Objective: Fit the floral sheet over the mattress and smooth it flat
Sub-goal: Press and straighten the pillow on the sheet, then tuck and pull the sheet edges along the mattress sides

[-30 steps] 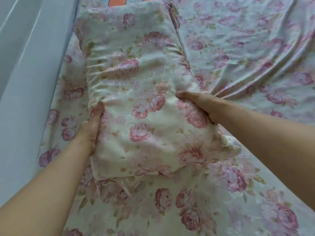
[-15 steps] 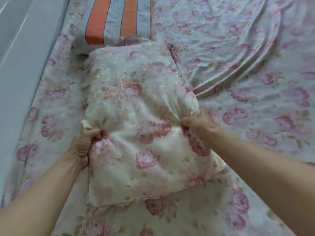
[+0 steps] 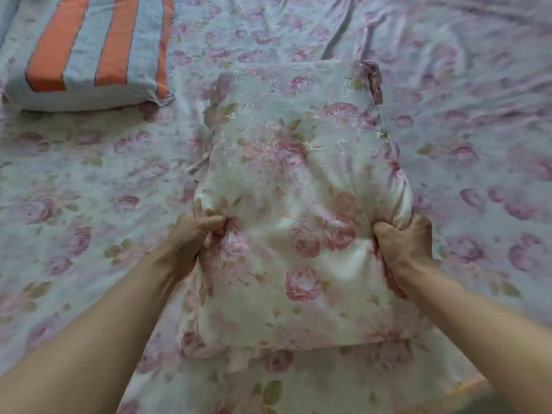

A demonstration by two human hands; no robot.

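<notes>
Gripping: both hands hold a floral pillow [image 3: 298, 204] by its long sides, near its closer end, over the bed.
Left hand: the left hand [image 3: 191, 243] has its fingers curled into the pillow's left edge, bunching the cover there; thumb on top.
Right hand: the right hand [image 3: 406, 246] clamps the right edge, fingers wrapped under and thumb pressed into the cover, which puckers around it.
Pillow: lies lengthways away from the person, resting on or just above the sheet; I cannot tell whether it is lifted clear.
Floral sheet: the floral sheet [image 3: 478, 144] is already spread over the mattress and fills most of the view, under the pillow and beyond it.
Sheet condition: long creases run across the far right part; the left part [image 3: 74, 189] lies flatter, with small ripples.
Striped cushion: an orange and pale blue striped cushion [image 3: 89, 52] sits on the sheet at the far left, apart from the pillow.
Step in hand: by my reading, handling the pillow, either to clear it off the sheet or to set it in place; smoothing is not finished.
Next move: likely calls for putting the pillow aside or down and letting go, then flat palms sweeping the right-side creases outward toward the edges.
Care: dragging the pillow across the cloth could pull fresh wrinkles.
</notes>
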